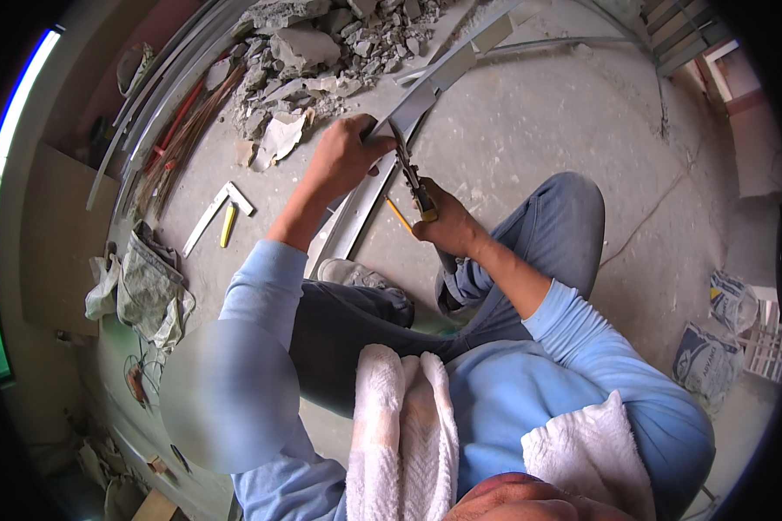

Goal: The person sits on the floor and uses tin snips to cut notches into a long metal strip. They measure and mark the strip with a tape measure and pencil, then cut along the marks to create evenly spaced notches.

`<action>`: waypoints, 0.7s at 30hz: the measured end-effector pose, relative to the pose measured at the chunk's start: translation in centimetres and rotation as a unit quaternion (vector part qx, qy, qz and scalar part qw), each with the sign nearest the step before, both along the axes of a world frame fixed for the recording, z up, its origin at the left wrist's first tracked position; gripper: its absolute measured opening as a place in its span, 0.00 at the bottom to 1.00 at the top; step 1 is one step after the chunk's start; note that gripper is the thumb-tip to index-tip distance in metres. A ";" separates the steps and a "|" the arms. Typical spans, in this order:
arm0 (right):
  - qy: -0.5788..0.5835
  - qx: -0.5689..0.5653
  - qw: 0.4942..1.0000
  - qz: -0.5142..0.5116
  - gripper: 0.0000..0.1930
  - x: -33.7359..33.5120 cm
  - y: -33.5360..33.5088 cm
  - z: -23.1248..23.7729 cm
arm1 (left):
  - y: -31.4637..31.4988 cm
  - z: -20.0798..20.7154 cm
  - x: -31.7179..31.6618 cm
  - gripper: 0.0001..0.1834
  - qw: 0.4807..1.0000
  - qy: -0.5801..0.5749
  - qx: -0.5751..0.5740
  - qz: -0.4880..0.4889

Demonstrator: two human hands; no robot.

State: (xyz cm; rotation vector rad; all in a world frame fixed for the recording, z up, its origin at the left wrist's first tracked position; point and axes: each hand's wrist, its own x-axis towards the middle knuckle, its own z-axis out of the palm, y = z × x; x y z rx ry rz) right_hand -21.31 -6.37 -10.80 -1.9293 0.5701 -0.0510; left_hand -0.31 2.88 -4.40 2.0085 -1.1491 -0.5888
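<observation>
On the concrete floor (547, 130), the left hand (343, 156) clamps a metal channel (382, 165); the right hand (447, 227) grips tin snips (411, 174), apparently biting its edge. Rubble (313, 43) lies beyond.

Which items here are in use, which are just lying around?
In use: metal channel gripped by left hand; snips in right hand, blades at the channel.
Lying about: rubble, square, sacks, bags, spare channels.

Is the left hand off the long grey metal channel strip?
No: the left hand grips the long grey metal channel strip while the right hand works yellow-handled snips at its edge.
</observation>
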 end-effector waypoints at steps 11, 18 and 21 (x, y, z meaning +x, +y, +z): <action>-0.007 -0.021 1.000 -0.006 0.29 -0.2 0.0 0.0 | -0.3 0.1 0.4 0.17 1.000 0.001 0.009 -0.006; -0.043 -0.015 0.999 -0.010 0.30 0.0 -0.1 -0.7 | 0.0 0.2 -0.1 0.18 1.000 0.007 0.002 -0.002; -0.015 -0.002 1.000 0.002 0.31 -0.2 -0.1 -1.0 | 0.0 0.3 -0.3 0.18 0.999 0.046 0.002 0.002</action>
